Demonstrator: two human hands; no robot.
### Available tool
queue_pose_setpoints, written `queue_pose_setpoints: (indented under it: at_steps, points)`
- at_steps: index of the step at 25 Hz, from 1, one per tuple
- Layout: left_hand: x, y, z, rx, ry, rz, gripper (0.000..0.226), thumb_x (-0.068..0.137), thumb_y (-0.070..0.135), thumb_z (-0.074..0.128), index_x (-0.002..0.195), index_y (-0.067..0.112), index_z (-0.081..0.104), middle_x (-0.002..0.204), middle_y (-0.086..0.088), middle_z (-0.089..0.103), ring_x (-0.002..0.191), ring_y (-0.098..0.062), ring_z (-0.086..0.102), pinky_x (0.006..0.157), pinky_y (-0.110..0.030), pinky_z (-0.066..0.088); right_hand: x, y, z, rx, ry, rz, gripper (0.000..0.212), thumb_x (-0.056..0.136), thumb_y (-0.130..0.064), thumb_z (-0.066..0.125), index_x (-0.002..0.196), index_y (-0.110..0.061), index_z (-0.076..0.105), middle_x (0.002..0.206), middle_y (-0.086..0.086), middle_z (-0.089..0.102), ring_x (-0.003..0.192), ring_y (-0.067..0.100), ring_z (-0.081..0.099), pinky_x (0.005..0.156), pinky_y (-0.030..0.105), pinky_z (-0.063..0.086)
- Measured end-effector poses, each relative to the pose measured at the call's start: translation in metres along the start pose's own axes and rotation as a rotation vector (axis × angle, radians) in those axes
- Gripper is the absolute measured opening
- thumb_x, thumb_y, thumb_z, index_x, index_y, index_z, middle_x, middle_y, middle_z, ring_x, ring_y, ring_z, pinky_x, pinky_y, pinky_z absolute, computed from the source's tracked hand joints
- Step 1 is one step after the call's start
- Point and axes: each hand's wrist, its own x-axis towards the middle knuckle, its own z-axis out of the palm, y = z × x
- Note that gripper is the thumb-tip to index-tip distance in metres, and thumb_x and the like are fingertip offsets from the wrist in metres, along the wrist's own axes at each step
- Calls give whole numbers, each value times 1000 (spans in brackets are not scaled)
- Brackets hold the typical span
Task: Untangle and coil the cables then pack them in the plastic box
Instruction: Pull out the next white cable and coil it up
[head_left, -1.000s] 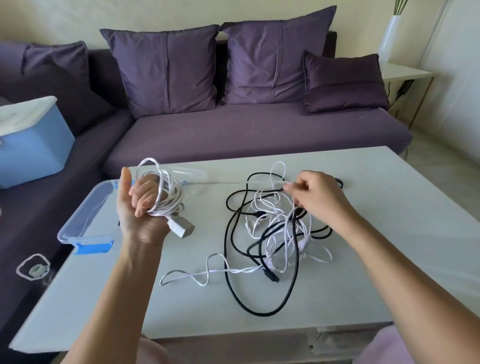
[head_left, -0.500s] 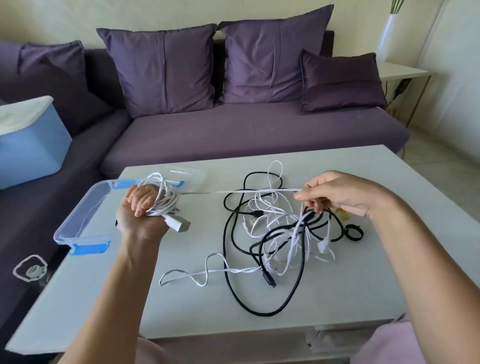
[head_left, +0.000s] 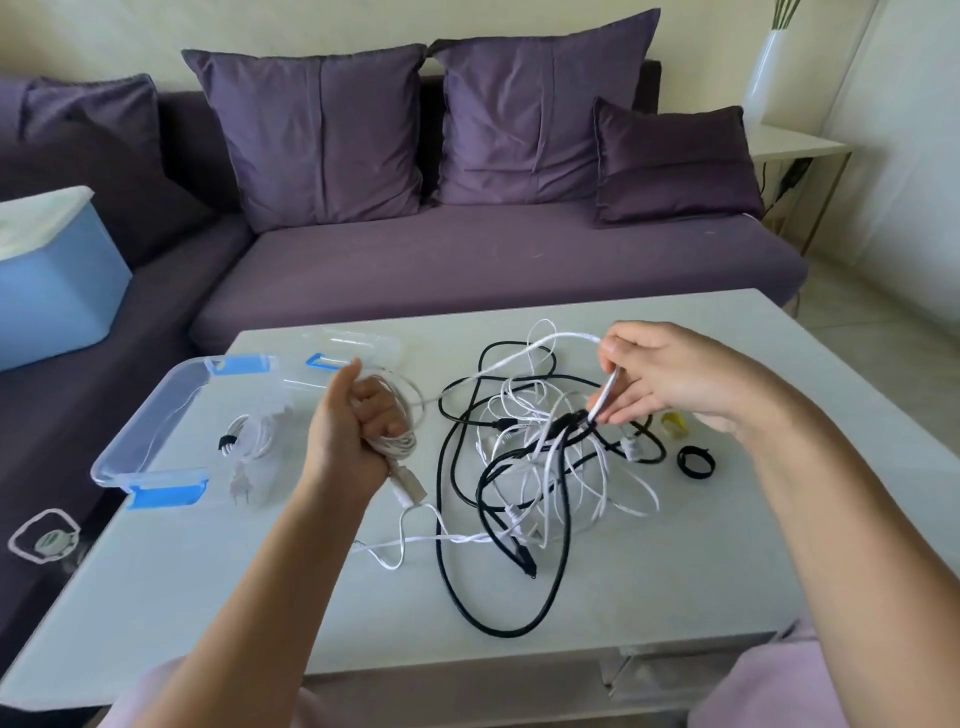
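My left hand (head_left: 353, 431) grips a coil of flat white cable (head_left: 402, 441) wound round its fingers, a grey plug (head_left: 413, 488) hanging below it. From the coil the cable runs right to my right hand (head_left: 670, 379), which pinches a loop of it above the tangle (head_left: 540, 457) of black and white cables on the white table (head_left: 675, 571). The clear plastic box (head_left: 156, 447) with blue clips sits at the table's left edge, a coiled white cable (head_left: 252, 436) with a plug inside it.
A black strap ring (head_left: 696, 461) and a small yellow piece (head_left: 675, 423) lie right of the tangle. The clear box lid (head_left: 358, 347) lies behind the box. A purple sofa (head_left: 467, 260) with cushions stands beyond the table, a blue bin (head_left: 52, 291) on its left.
My right hand has drawn back left toward the tangle, so the taut white cable now arches in a loop. My left hand has shifted right, uncovering the box's inside.
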Motion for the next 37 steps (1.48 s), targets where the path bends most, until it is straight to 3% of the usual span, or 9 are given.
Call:
queue_pose_setpoints:
  at_steps: [3,7,10,14,18,25,31,33,37]
  points:
    - [-13,-15,10,489,-47,89,45,73,48,72,50,22,42,44,5,31,35,-7,24,38,-18,23,-5,-11,3,362,-92,-14,30,103,-22,33,79,-9,44,69,23,69,61,31,70,57,31,58]
    - [-41,-37,29,980,-308,157,40,64,46,77,49,13,60,43,-3,44,36,-8,32,39,-15,26,2,-7,22,381,-139,-113,29,104,-25,31,81,-10,42,74,20,70,68,31,71,65,33,60]
    - [-43,-44,35,986,-294,139,42,70,33,75,72,-8,67,39,9,41,36,-8,27,38,-14,24,3,-4,34,419,-297,-189,27,101,-27,33,82,-10,43,86,21,69,82,32,70,76,34,59]
    - [-38,-47,34,849,-182,76,17,81,16,71,74,1,69,59,-1,68,39,-9,29,39,-18,26,8,4,44,460,-290,-236,24,98,-26,37,85,-8,45,77,15,68,85,33,67,88,42,54]
    - [-34,-45,31,893,-197,38,19,83,15,69,79,-2,72,61,-5,70,34,-7,30,36,-16,25,10,5,42,449,-105,-195,26,103,-24,34,87,-8,46,54,0,50,59,19,64,65,31,57]
    - [-3,-27,12,470,178,55,19,91,10,56,75,9,66,47,2,47,31,-6,28,34,-13,18,-13,-22,24,604,-76,-221,26,100,-24,37,79,-13,49,51,-5,25,39,7,23,40,19,39]
    - [-22,-42,22,893,-218,50,46,63,44,80,85,5,70,46,5,43,37,-7,33,38,-17,27,-3,-6,15,590,-98,-151,27,101,-25,36,80,-14,49,52,-8,20,42,4,14,37,15,12]
    - [-32,-58,38,984,-345,30,24,61,38,81,65,18,67,46,7,43,41,-8,35,41,-18,29,-4,-8,19,605,-181,-160,26,99,-27,36,81,-15,49,52,-8,20,41,3,14,37,15,11]
    - [-27,-72,51,1130,-329,26,43,75,31,78,42,19,54,41,4,41,40,-13,33,44,-23,29,-3,-6,22,544,-251,-183,26,99,-28,36,82,-14,49,54,-7,20,43,4,13,38,16,10]
